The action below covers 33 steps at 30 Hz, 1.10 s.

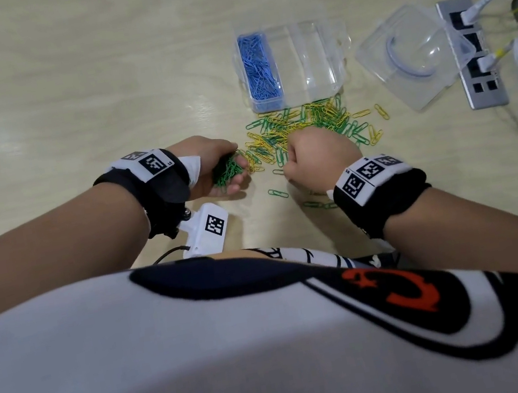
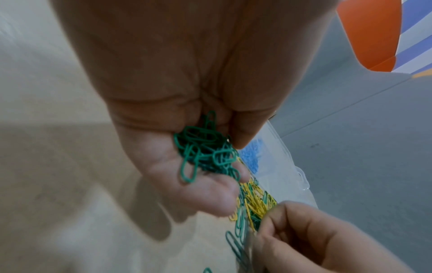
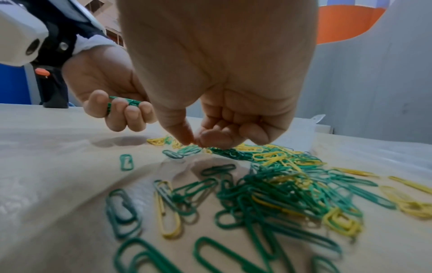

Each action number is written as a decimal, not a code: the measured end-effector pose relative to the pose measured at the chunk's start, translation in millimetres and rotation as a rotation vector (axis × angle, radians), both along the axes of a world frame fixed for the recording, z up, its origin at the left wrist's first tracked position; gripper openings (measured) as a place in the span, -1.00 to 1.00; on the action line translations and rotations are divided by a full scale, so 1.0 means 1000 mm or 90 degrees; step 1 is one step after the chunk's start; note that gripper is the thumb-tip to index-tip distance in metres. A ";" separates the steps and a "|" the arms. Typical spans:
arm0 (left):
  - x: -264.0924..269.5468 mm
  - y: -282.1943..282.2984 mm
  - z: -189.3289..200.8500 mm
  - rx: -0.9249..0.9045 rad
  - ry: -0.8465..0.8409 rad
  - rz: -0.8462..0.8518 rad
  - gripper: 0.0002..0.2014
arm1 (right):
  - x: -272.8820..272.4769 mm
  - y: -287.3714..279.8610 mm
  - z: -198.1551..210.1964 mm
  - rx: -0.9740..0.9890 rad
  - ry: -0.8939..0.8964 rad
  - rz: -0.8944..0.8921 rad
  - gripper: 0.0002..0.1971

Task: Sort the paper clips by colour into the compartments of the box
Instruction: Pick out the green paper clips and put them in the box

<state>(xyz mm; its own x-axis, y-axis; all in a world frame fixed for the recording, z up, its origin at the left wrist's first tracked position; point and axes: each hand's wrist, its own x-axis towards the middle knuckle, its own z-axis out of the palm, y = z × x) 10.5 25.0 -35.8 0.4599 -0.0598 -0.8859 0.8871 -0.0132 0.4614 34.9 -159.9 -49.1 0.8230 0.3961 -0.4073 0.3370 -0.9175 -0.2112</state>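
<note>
A clear compartment box (image 1: 316, 58) stands on the table, its left compartment filled with blue clips (image 1: 260, 71); I see no clips in its other compartments. In front of it lies a mixed pile of green and yellow clips (image 1: 310, 124) (image 3: 280, 184). My left hand (image 1: 240, 165) (image 2: 233, 175) is cupped, palm up, left of the pile and holds a bunch of green clips (image 1: 227, 172) (image 2: 205, 153). My right hand (image 1: 290, 163) (image 3: 196, 143) hovers over the pile's near left side with its fingers curled. Its thumb and forefinger pinch a green clip (image 3: 189, 150) at the pile's edge.
The box's clear lid (image 1: 412, 55) lies to the right of the box. Beyond it is a grey socket strip (image 1: 475, 54) with white cables plugged in. Loose green clips (image 1: 277, 193) lie scattered near the table's front edge.
</note>
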 end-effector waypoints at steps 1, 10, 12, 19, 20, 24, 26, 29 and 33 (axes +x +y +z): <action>0.000 0.000 0.001 -0.003 0.000 0.000 -0.62 | 0.000 0.001 -0.001 0.026 -0.004 0.003 -0.84; 0.001 0.001 0.001 0.007 0.007 -0.007 -0.61 | -0.011 0.002 -0.006 0.043 -0.011 -0.023 -0.81; 0.000 0.001 0.001 0.007 0.010 -0.009 -0.61 | -0.012 0.002 -0.003 0.051 -0.005 -0.079 -0.70; 0.000 -0.002 -0.001 0.004 0.012 -0.018 -0.62 | -0.018 0.009 -0.003 0.039 -0.042 -0.010 -0.74; 0.000 -0.003 -0.001 0.003 0.010 -0.020 -0.61 | -0.018 0.009 -0.003 0.040 -0.043 -0.007 -0.77; -0.001 -0.003 -0.002 0.008 0.004 -0.026 -0.61 | -0.014 0.004 0.000 0.041 -0.051 -0.014 -0.77; -0.001 -0.002 -0.003 0.008 0.001 -0.027 -0.61 | -0.011 0.000 0.001 0.040 -0.046 -0.028 -0.78; -0.002 -0.004 -0.003 0.008 0.004 -0.031 -0.62 | -0.006 -0.006 0.002 0.056 -0.006 -0.068 -0.84; -0.003 -0.012 -0.004 -0.005 0.007 -0.048 -0.60 | -0.003 -0.009 0.009 0.156 -0.013 -0.094 -0.90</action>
